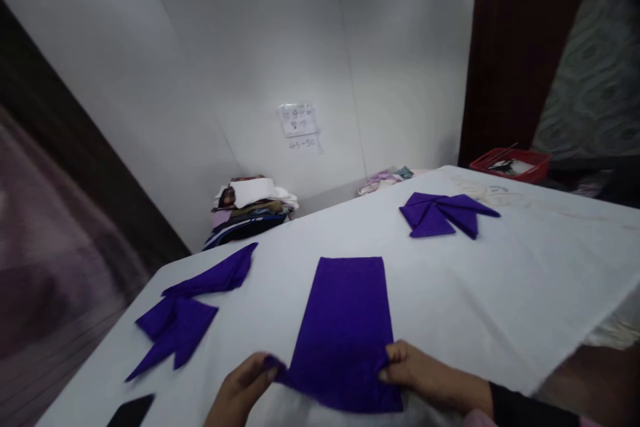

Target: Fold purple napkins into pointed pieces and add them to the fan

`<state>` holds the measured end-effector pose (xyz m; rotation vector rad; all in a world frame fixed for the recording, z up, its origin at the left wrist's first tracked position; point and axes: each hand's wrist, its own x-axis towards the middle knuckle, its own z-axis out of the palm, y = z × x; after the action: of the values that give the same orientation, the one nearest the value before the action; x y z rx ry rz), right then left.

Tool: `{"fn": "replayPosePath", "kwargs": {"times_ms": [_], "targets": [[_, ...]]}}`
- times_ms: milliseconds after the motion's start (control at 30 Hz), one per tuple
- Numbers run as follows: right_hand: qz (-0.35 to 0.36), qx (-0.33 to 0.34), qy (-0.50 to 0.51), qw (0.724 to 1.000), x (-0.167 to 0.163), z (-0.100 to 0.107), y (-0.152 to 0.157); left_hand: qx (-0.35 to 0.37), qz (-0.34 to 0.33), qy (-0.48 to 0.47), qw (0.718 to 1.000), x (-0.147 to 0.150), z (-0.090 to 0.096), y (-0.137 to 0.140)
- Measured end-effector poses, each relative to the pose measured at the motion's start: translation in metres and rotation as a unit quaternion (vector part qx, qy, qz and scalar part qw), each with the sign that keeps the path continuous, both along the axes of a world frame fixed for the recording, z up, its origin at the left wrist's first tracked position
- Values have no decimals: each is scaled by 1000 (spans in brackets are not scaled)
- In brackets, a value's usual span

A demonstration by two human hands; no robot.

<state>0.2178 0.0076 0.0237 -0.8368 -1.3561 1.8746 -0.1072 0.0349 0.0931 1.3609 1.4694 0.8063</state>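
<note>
A purple cloth (345, 313) is spread on the white worktop (450, 307) at the lower centre of the frame, its narrower-looking end pointed up the picture; its lower left corner is pinched, slightly raised, between the fingers of the left hand (243, 383); its right edge, near the bottom, is gripped between the thumb and fingers of the right hand (404, 367), above whose wrist a black sleeve (530, 407) is seen.

At the left of the frame two more purple pieces are laid, a slim upper piece (217, 275) and a pointed lower piece (180, 330); a dark object (131, 411) is cut off by the bottom edge below them. A purple bundle (435, 213) with splayed points is placed right of centre, well apart from the hands.

Beyond the worktop's far edge, a clothes pile (253, 207) is stacked left of centre; a paper sign (299, 120) is fixed to the pale wall (250, 40) above; a red basket (540, 175) is seen at the upper right, before a dark door (520, 40).
</note>
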Motion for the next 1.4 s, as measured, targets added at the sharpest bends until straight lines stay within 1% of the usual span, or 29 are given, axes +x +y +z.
{"fn": "replayPosePath", "kwargs": {"times_ms": [33,100,133,200,300,333,433,500,567,667,800,867,933,1000,1067,1200,1400], "targets": [[-23,-22,13,999,2,0,5,3,-25,-19,999,9,2,3],[-70,-43,14,997,7,1,18,18,-31,-85,996,23,2,19],[-93,-48,8,995,9,3,26,17,-23,-115,993,29,0,30],[-134,-49,-11,990,15,7,46,11,6,-143,990,40,-7,59],[-190,-42,-62,979,24,9,78,0,39,-121,992,59,-20,110],[-208,-35,-89,973,27,8,90,-7,56,-90,994,66,-25,127],[-255,-13,-169,952,36,0,122,-11,83,-60,995,87,-40,172],[-276,-4,-207,939,40,-8,140,-11,99,-41,994,98,-50,193],[-288,4,-238,928,44,-14,153,-9,112,-19,993,107,-60,207],[-297,30,-283,911,50,-19,162,0,118,12,993,116,-70,217],[-305,71,-329,891,54,-21,164,22,116,52,992,121,-82,223],[-301,106,-376,870,54,-20,164,37,118,74,990,120,-88,226],[-284,144,-438,841,54,-19,164,49,118,94,987,119,-94,229],[-261,168,-488,816,53,-18,163,58,116,109,986,117,-100,232],[-251,174,-509,805,53,-17,162,67,113,120,984,115,-103,234],[-243,189,-530,790,52,-18,162,79,109,144,980,113,-105,233],[-243,179,-573,762,50,-23,163,68,107,188,974,117,-97,223]]}}
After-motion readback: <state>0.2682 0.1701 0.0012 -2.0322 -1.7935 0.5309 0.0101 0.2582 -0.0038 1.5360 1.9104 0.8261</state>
